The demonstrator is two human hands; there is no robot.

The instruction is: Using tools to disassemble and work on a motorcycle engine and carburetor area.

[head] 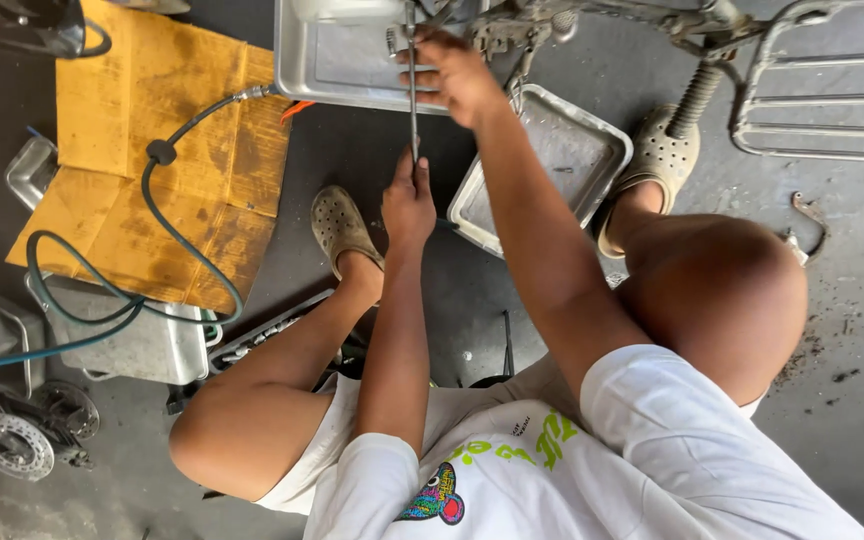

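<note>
A squatting person works a long thin rod that runs from twelve to six o'clock over a steel tray. The right hand is curled around its upper end by the frame; the left hand is closed on its lower end, nearer the body.

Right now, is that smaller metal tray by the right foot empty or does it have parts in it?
Mostly empty: the smaller metal tray shows bare, stained bottom, though the right forearm hides part of it.
</note>
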